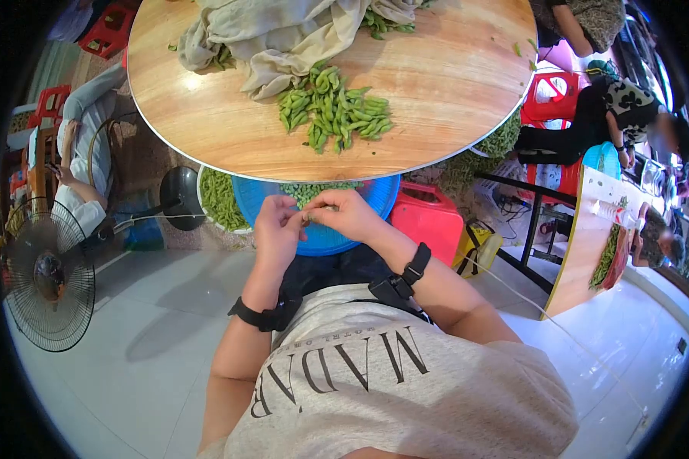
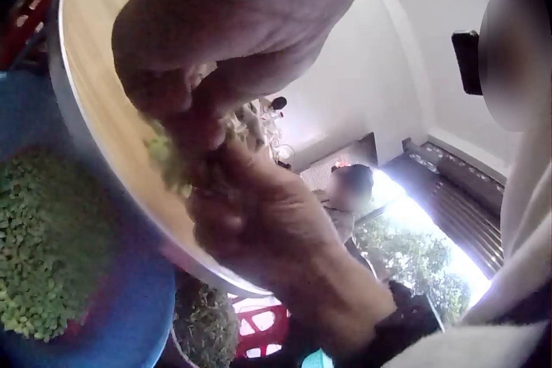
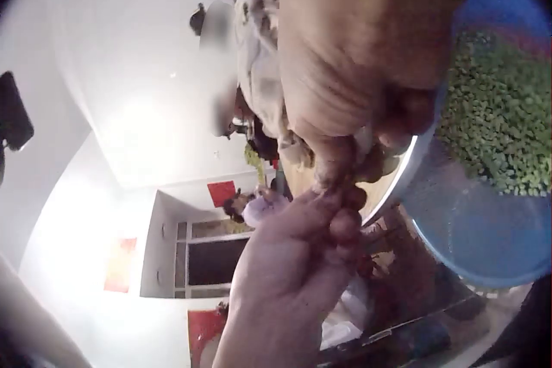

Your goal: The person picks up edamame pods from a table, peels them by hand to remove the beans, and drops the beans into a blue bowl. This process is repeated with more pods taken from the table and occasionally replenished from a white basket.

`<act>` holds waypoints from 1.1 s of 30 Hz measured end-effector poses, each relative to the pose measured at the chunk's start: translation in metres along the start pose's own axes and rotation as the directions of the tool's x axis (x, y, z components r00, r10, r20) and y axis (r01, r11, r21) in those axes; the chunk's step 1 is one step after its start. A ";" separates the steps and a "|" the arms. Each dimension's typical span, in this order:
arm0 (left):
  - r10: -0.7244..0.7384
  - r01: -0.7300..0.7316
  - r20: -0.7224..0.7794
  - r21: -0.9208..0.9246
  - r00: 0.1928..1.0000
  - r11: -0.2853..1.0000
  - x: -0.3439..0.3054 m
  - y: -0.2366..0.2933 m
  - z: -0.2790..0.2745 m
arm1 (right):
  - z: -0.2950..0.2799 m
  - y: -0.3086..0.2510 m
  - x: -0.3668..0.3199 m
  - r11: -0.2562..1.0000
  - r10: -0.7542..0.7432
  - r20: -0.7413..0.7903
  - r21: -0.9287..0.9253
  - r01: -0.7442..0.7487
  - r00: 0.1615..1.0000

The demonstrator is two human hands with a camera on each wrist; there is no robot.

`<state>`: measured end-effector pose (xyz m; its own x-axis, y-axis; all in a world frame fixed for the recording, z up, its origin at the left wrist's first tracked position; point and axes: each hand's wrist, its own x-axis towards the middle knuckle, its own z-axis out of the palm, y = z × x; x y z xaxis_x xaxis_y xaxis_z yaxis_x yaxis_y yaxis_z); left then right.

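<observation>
Both hands meet over a blue basin (image 1: 383,205) that holds shelled green beans (image 3: 496,113). My left hand (image 1: 275,229) has its fingers curled at a green bean pod (image 2: 161,154), pinching it. Fingertips of my right hand (image 1: 348,214) pinch the same pod from the other side. Most of the pod is hidden behind the fingers. Just beyond the hands, a pile of green bean pods (image 1: 333,111) lies on the round wooden table (image 1: 207,115).
A beige cloth (image 1: 275,38) lies across the table's far part. Beside the basin stand a tub of pods (image 1: 220,199) on the left and a red plastic stool (image 1: 429,222) on the right. A standing fan (image 1: 50,275) is at far left. Other people sit around.
</observation>
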<state>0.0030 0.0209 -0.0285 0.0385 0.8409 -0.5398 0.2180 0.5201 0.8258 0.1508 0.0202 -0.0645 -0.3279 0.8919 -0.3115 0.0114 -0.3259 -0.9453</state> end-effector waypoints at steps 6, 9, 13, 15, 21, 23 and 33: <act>-0.011 0.015 0.046 -0.106 0.999 0.994 0.000 -0.001 0.007 | -0.009 0.020 0.002 0.915 0.198 0.083 0.343 -0.215 0.977; -0.012 0.013 0.013 -0.019 1.000 1.000 0.005 -0.008 0.004 | -0.014 0.029 0.008 1.000 -0.009 -0.042 -0.011 0.009 0.999; -0.081 0.080 -0.016 -0.047 0.997 0.996 0.005 -0.004 -0.009 | -0.042 0.020 0.012 0.731 -0.210 -0.066 -0.673 0.111 0.975; -0.086 0.084 -0.008 -0.127 0.996 0.988 0.005 -0.009 -0.016 | -0.059 -0.004 0.021 0.654 -0.268 -0.149 -0.753 0.066 0.952; -0.128 0.118 -0.040 -0.194 0.991 0.974 0.003 -0.009 -0.015 | -0.099 -0.002 0.067 0.399 -0.373 -0.118 -0.916 0.044 0.921; -0.121 0.103 -0.074 -0.216 0.990 0.971 0.002 -0.013 -0.018 | -0.103 0.002 0.070 0.363 -0.349 -0.086 -0.930 0.050 0.933; -0.080 0.128 -0.599 0.037 0.797 0.991 0.047 -0.088 -0.125 | -0.100 -0.016 0.073 0.551 -0.444 -0.158 -0.824 0.130 0.882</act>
<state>-0.1359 0.0336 -0.1060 -0.5710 0.7178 -0.3984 0.2573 0.6173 0.7434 0.2216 0.1219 -0.0813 -0.1448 0.9809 0.1299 0.7423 0.1945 -0.6413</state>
